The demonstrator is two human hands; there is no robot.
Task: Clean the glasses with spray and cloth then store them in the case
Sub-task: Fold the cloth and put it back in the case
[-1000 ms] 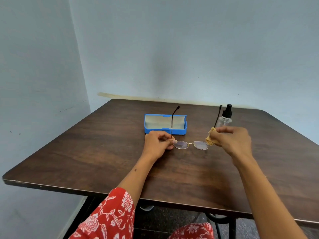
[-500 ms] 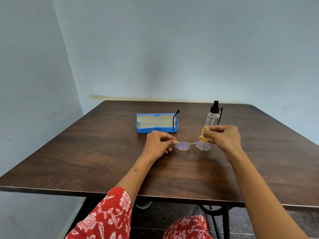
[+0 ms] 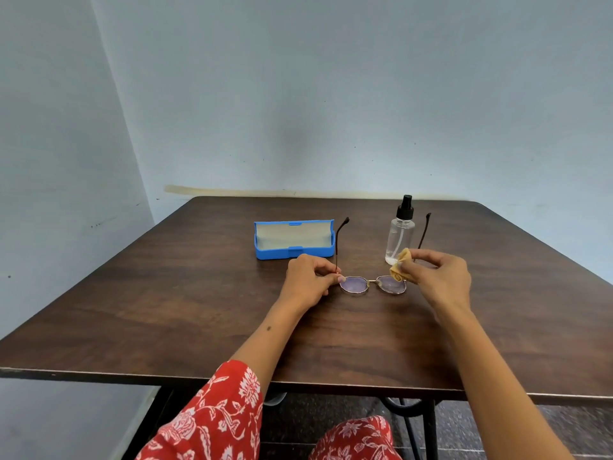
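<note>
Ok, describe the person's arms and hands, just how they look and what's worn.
Both forearms are bare. The left arm has a red sleeve with a white floral print ending near the elbow, and a small dark mole on the forearm. No sleeve shows on the right arm. The left hand and right hand show no rings, watch or bracelets.

Bare forearms; red sleeve [image 3: 215,413] with white floral print on the left.

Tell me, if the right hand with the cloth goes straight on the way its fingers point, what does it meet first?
The right hand points left, along the glasses. Its cloth is already at the nearer lens, so it would probably cross that lens, then the bridge and other lens, before reaching the left hand. Depth is unclear.
</note>
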